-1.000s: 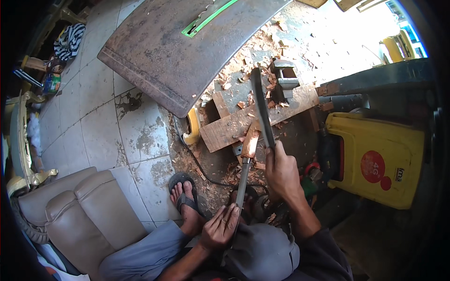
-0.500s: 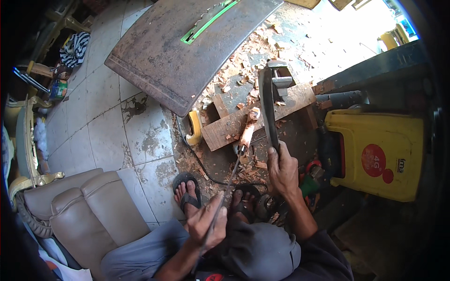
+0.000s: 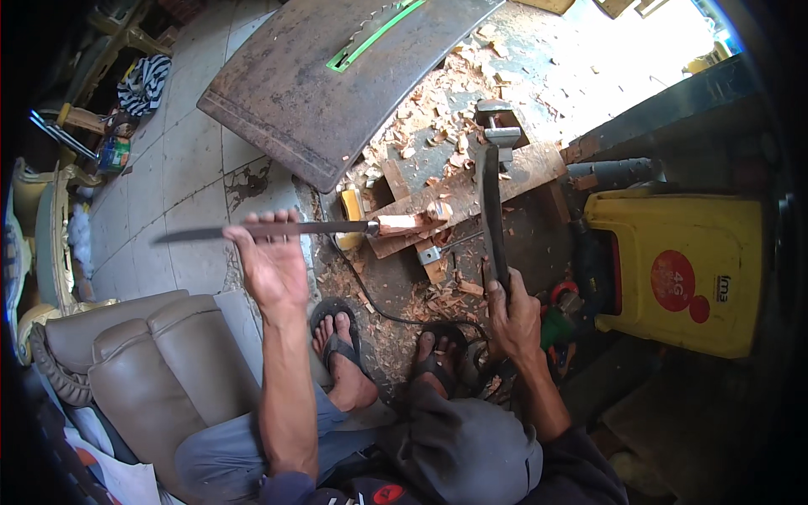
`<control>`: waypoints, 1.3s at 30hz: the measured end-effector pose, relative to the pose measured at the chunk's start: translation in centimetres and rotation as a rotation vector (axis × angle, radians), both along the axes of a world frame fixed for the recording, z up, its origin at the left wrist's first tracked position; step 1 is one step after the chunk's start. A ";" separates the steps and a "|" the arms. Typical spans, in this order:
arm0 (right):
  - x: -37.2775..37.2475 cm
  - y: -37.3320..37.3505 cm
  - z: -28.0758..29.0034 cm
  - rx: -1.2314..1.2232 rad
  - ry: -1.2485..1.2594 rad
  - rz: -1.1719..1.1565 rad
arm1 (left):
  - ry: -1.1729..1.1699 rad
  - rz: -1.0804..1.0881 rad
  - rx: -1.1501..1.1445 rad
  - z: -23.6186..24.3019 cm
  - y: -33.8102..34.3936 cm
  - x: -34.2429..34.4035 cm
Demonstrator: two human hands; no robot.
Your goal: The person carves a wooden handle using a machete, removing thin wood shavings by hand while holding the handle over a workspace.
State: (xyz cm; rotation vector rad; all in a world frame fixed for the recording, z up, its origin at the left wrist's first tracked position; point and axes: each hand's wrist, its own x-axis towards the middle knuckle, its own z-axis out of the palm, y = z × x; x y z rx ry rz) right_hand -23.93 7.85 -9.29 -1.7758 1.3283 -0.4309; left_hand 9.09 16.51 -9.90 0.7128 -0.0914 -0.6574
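Observation:
My left hand (image 3: 278,269) is raised with the palm up, its thumb and fingers closed on the flat dark blade of a long knife (image 3: 332,227). The knife lies level across the view, its pointed tip toward the left. Its roughly carved wooden handle (image 3: 406,224) points right, above a wooden plank (image 3: 526,172), with a metal collar where blade and handle meet. In my right hand (image 3: 515,316) is a machete (image 3: 490,202), held upright with its dark, slightly curved blade pointing away from me. The machete's grip is mostly hidden in my fist. The handle end and the machete are apart.
A metal vise (image 3: 502,133) sits at the plank's far side, amid wood chips (image 3: 425,126). Beyond stands a rusty saw table (image 3: 295,93) with a toothed blade in a green slot. A yellow plastic container (image 3: 673,215) is at right, brown cushions (image 3: 168,370) at left. A black cord (image 3: 370,303) crosses the floor.
My left hand has swung up and left, turning palm up. The knife has gone from steeply slanted to level, its handle now pointing right. The machete has shifted slightly nearer to me.

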 end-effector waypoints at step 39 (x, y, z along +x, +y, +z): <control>6.6 -0.7 -3.7 -0.363 -0.078 -0.121 | -0.208 0.071 0.267 4.2 -25.3 -1.9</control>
